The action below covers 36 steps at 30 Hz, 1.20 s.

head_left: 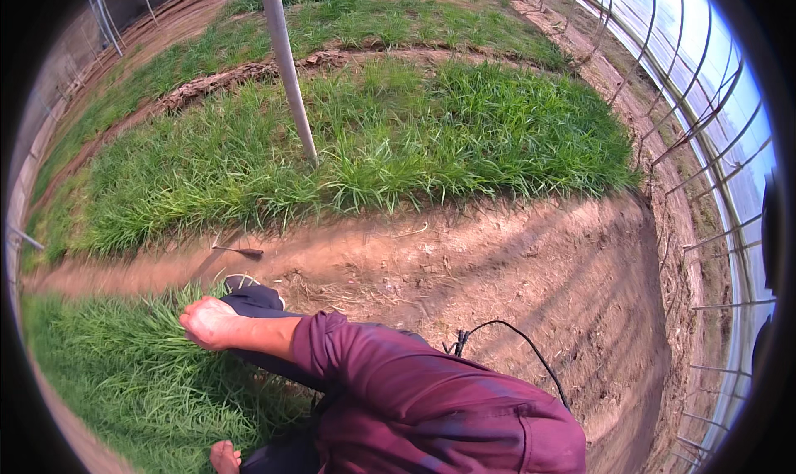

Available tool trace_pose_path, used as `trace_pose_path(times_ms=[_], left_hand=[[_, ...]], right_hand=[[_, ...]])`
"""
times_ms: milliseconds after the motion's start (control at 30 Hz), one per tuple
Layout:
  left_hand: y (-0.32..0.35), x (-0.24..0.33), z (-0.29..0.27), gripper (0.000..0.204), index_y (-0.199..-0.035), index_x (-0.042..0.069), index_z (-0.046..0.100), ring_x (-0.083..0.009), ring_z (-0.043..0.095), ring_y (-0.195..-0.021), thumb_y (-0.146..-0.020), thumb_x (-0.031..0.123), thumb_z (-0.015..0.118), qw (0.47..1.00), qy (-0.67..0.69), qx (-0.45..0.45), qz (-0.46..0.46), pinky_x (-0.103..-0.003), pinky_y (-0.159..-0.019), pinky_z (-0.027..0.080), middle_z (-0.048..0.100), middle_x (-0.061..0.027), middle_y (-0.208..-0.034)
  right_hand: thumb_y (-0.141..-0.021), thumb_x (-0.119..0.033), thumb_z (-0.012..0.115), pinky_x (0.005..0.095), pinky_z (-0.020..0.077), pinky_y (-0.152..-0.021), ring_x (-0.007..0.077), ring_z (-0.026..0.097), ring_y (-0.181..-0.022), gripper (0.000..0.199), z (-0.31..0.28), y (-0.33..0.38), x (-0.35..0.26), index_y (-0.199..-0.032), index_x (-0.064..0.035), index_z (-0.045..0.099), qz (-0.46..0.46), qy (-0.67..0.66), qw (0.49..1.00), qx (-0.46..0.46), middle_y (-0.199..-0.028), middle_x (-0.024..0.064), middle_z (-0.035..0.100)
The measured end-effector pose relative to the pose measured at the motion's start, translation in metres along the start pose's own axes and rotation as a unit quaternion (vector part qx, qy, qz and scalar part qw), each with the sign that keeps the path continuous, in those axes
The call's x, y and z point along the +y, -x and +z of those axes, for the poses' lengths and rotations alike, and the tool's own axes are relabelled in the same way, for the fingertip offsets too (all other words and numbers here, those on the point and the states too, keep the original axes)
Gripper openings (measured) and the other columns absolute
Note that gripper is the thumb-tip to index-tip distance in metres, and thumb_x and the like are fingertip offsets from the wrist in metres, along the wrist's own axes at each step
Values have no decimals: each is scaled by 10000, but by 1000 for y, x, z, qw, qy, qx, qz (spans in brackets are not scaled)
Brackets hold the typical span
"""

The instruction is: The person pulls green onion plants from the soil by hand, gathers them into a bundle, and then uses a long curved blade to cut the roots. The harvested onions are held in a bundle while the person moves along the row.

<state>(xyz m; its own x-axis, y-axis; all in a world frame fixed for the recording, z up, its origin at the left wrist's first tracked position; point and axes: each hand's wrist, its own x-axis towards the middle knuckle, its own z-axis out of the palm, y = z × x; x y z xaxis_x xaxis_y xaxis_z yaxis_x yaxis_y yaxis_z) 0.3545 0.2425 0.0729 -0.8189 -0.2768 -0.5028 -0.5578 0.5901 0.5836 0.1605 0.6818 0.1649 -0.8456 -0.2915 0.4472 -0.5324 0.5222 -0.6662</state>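
Both hands at the near green bed, under hooped frames

Far side of a bare brown soil path is filled by a second long-leaved green bed, broken by a leaning grey pole. Curved hoop frames are seen at right. A thin dark-ended stick-like object is lain on the path; a looped black cord is seen beside the purple sleeve. The view of the near bed is partly blocked by sleeve and dark trousers.

The near dense bed of green grass-like plants is placed lower left. Above its edge the bare right hand is held with fingers curled in; whether anything is gripped cannot be told. The bare left hand, cut by the lower edge, is seen beside the leaves, fingers partly bent; its grip cannot be told.
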Motion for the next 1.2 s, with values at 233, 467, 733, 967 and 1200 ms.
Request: trace_pose_path(times_ms=[233, 467, 733, 967, 1200], left_hand=[[16, -4, 3, 208, -1032, 35, 628, -127, 611, -590, -962, 223, 684, 999, 30, 37, -4, -256, -440, 462, 633, -36, -802], [27, -4, 8, 200, -1002, 25, 665, -146, 627, -569, -928, 205, 711, 995, 34, 90, -6, -274, -453, 477, 653, -46, -778], [49, 13, 10, 174, -995, -11, 690, -109, 591, -611, -928, 149, 704, 993, 63, 95, 20, -274, -555, 507, 653, -31, -782], [55, 15, 16, 163, -993, -23, 701, -123, 628, -690, -913, 114, 736, 986, 67, 147, 32, -309, -644, 563, 680, -52, -814], [51, -3, 19, 207, -981, -3, 710, -161, 648, -702, -869, 156, 779, 984, 13, 172, 42, -340, -680, 531, 703, -73, -787]], right_hand=[[-865, -279, 694, 496, 534, -767, 395, 678, -825, 261, 2, 1, -6, -836, -31, 616, -11, 7, 1000, 12, -818, 174, 662], [-865, -270, 695, 501, 544, -749, 407, 675, -821, 252, 0, -1, -7, -835, -32, 615, -15, -2, 1000, 16, -818, 170, 655], [-876, -276, 707, 500, 533, -728, 400, 663, -801, 266, -5, -3, -9, -819, -38, 604, -36, -10, 999, 29, -797, 165, 634], [-912, -293, 686, 510, 539, -770, 408, 667, -849, 258, -5, -8, -12, -869, -40, 658, -18, 7, 1000, -6, -842, 185, 651], [-923, -295, 690, 485, 536, -760, 374, 672, -830, 247, -3, -9, -16, -875, -57, 648, -27, 17, 999, -14, -833, 159, 656]])
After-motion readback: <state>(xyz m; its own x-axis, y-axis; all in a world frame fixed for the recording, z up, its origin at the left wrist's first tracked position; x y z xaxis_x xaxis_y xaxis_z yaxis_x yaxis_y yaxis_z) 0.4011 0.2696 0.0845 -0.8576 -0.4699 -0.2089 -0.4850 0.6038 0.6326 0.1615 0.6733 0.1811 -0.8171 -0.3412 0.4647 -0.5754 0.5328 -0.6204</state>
